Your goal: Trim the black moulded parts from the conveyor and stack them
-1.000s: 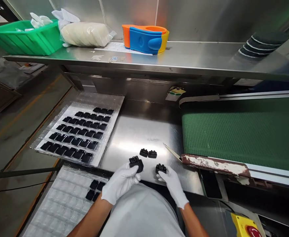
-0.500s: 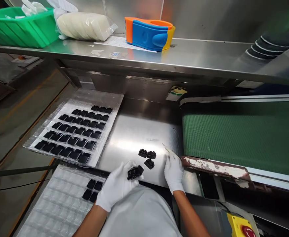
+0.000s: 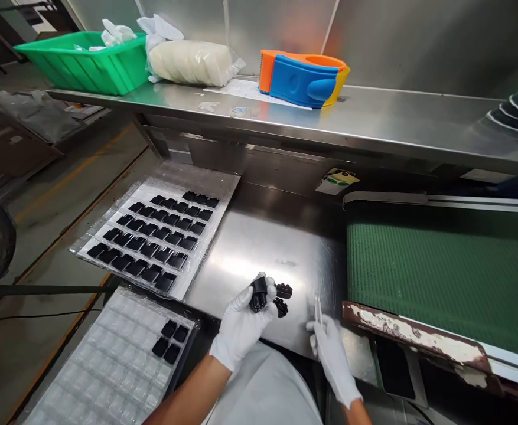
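Observation:
In my left hand (image 3: 236, 336), gloved in white, is a small black plastic part (image 3: 259, 296) with a cluster of round stubs on its end, gripped between thumb and fingers. Beside these fingertips, on the steel table, lie black studded pieces (image 3: 284, 290), partly covered by the hand. My right hand (image 3: 332, 354), also gloved, is closed around a thin pale pointed tool (image 3: 318, 309) that points up and away; its exact kind is blurred. This hand hovers over the table to the right of the pieces, apart from them.
At left, a clear tray (image 3: 183, 289) holds rows of black square parts. Below it, another clear tray (image 3: 108, 348) carries several. A green conveyor belt (image 3: 436, 265) runs at right. A green bin (image 3: 94, 65) and an orange-blue tape dispenser (image 3: 305, 79) stand on the shelf.
My left hand has risen with the black part, now turned more upright and in front of the loose pieces. My right hand's tool has swung upright. The whole view has shifted right and down.

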{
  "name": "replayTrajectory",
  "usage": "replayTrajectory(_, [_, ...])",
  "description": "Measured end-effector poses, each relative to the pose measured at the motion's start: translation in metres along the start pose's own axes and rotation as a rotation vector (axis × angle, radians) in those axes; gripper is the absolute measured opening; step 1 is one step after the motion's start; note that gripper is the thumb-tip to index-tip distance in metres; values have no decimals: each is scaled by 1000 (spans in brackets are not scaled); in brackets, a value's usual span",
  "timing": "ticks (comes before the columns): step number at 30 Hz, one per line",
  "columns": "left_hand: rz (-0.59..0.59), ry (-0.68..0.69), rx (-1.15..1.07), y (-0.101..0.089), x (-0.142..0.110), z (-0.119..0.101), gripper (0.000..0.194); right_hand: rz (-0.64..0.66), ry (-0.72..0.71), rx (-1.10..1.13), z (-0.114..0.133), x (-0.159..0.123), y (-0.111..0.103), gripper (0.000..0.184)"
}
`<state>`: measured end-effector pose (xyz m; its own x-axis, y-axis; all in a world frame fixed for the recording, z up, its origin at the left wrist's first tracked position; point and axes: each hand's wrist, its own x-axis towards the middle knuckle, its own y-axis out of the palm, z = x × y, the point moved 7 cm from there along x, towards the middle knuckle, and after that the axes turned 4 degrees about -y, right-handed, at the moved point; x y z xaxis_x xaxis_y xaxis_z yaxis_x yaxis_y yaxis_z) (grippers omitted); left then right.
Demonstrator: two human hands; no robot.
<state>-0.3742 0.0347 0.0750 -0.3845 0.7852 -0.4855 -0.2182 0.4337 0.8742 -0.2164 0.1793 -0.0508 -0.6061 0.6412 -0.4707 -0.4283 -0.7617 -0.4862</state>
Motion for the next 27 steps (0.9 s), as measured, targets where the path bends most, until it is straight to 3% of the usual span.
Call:
replayTrajectory(3, [47, 70, 257, 11, -5, -6, 40, 263, -8, 515, 28, -42, 12, 38])
replayTrajectory(5, [5, 108, 569, 16, -11, -10, 48, 266, -99, 499, 57, -59, -5, 39])
replayTrajectory(7, [-40, 101, 899, 20, -18, -12, 49, 189, -311, 287, 95, -69, -34, 36])
replayTrajectory(10, [2, 79, 1227, 29, -25, -10, 44, 90, -798, -169, 165, -88, -67, 35])
replayTrajectory(12, [76, 107, 1342, 34, -27, -9, 42, 0, -1070, -455, 201, -103, -77, 39])
replayTrajectory(14, [174, 159, 1406, 38, -29, -8, 44, -62, -1237, -694, 225, -114, -77, 36])
replayTrajectory(19, [391, 284, 1433, 49, -33, -5, 48, -86, -1375, -1007, 253, -126, -66, 57])
replayTrajectory(22, [425, 308, 1451, 54, -34, -6, 46, -103, -1377, -1052, 259, -128, -64, 69])
replayTrajectory(27, [487, 384, 1506, 62, -37, -11, 43, -81, -1374, -1067, 259, -128, -61, 72])
